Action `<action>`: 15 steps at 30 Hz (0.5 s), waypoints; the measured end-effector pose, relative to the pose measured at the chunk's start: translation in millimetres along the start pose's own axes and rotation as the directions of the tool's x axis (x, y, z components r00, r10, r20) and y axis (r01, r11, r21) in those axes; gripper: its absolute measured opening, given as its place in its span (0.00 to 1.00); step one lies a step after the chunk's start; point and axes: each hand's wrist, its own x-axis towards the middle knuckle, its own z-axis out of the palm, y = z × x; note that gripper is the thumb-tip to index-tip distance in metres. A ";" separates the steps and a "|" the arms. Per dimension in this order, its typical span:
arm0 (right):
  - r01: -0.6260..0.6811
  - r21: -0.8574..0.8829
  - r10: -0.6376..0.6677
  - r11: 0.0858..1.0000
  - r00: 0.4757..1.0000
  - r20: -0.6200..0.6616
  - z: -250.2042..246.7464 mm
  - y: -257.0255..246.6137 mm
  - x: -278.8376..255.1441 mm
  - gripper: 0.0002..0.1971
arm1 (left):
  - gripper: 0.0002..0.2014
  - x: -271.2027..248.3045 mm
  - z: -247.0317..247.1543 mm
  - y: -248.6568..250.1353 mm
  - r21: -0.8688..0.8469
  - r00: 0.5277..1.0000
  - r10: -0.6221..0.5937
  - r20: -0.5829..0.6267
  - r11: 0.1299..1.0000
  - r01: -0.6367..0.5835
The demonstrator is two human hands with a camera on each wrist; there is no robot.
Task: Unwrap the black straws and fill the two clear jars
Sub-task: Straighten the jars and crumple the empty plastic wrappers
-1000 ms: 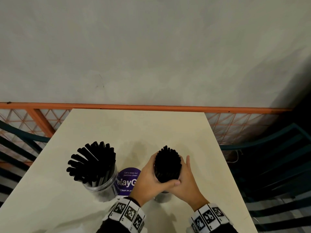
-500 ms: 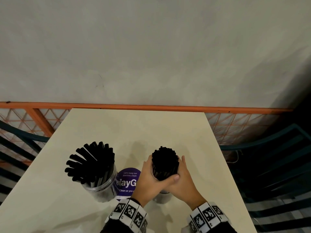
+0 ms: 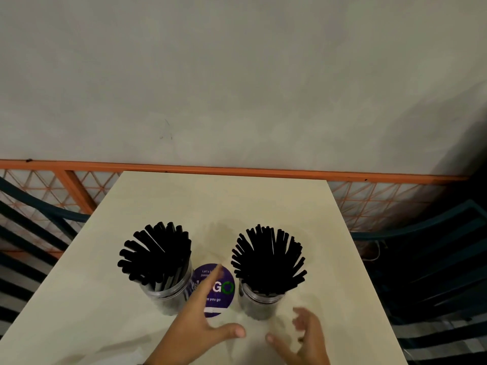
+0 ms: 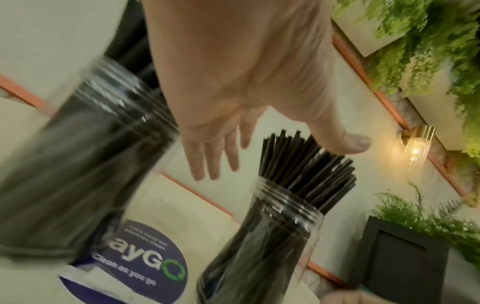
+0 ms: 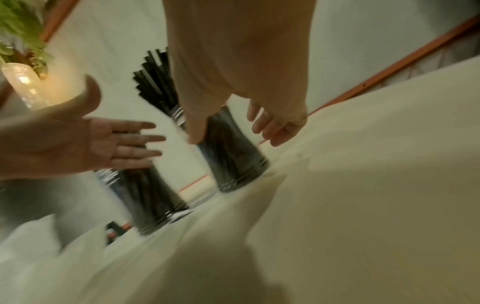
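Observation:
Two clear jars stand on the cream table [image 3: 237,201], each full of black straws that fan out at the top. The left jar [image 3: 168,296] [image 4: 78,164] [image 5: 148,197] holds thicker straws [image 3: 158,254]. The right jar [image 3: 259,302] [image 4: 259,246] [image 5: 233,162] holds thinner straws [image 3: 268,259]. My left hand [image 3: 208,320] [image 4: 259,115] hovers between the jars near the front edge, fingers straight and empty. My right hand [image 3: 297,333] [image 5: 241,88] is just in front of the right jar, fingers loosely spread, holding nothing. Both hands are blurred by motion.
A round purple sticker [image 3: 214,291] [image 4: 145,261] lies on the table between the jars. An orange rail with lattice [image 3: 237,171] runs behind the table against a grey wall. Dark teal chairs [image 3: 421,259] stand on both sides. A wall lamp [image 4: 415,148] and green plants [image 4: 428,51] show in the wrist views.
Both hands have let go of the straw bundle in the right jar and drawn back toward me. The released straws have fanned out in the jar.

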 end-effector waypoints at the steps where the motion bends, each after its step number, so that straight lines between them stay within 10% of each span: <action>1: 0.001 -0.013 -0.001 1.000 1.000 0.004 9.5 -2.2 -9.3 0.31 | 0.51 -8.0 -6.2 0.9 -0.012 1.000 0.001 -0.025 1.000 -0.002; 7: 0.156 -0.083 -0.109 0.984 0.906 0.410 63.9 -58.5 -25.9 0.14 | 0.34 -41.8 -63.4 -11.5 0.067 0.968 -0.213 -0.130 0.973 0.223; 11: 0.310 -0.022 -0.277 0.950 0.878 0.391 91.2 -105.6 -12.3 0.33 | 0.50 -44.9 -102.8 -28.7 0.144 0.921 -0.284 -0.267 0.933 0.329; 15: 0.330 0.010 -0.306 0.944 0.861 0.406 111.6 -139.6 12.1 0.54 | 0.72 -27.1 -122.4 -24.9 0.120 0.950 -0.143 -0.277 0.976 0.182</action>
